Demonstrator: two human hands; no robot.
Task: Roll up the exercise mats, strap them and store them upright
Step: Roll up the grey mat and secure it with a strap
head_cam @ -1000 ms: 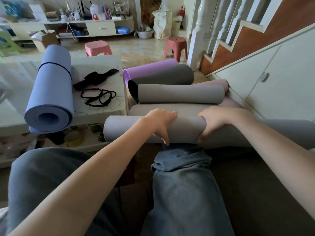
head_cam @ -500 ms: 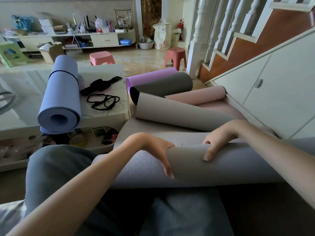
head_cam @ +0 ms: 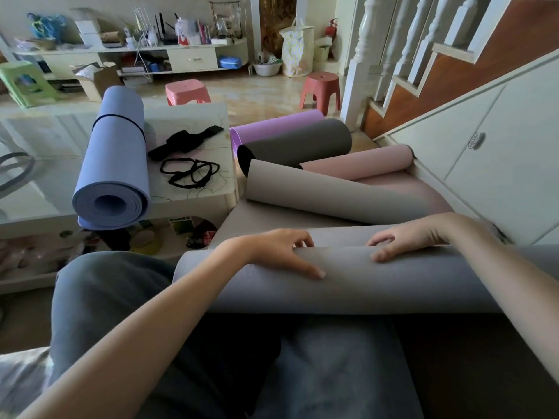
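Observation:
A grey mat (head_cam: 348, 282) lies partly rolled across my lap, its far end curled up on the floor ahead. My left hand (head_cam: 281, 252) and my right hand (head_cam: 402, 237) both curl over the top of the roll and grip its loose edge. A pink mat (head_cam: 363, 164) lies beneath and beyond it. A purple mat (head_cam: 272, 128) and a dark grey mat (head_cam: 302, 143) lie rolled further off. On the white table (head_cam: 193, 116) at the left rests a blue mat (head_cam: 115, 152), rolled and bound by a thin black strap, beside loose black straps (head_cam: 190, 173).
White cabinet doors (head_cam: 499, 161) under the stairs stand close on the right. A pink stool (head_cam: 186, 92) and a red stool (head_cam: 322, 89) stand on the floor beyond the mats. Cluttered shelves line the far wall. Small items sit on the table's lower shelf.
The grey roll has come toward me and grown thicker on my lap. Both hands have shifted back over its top edge, and the mat's far end has unfurled into view.

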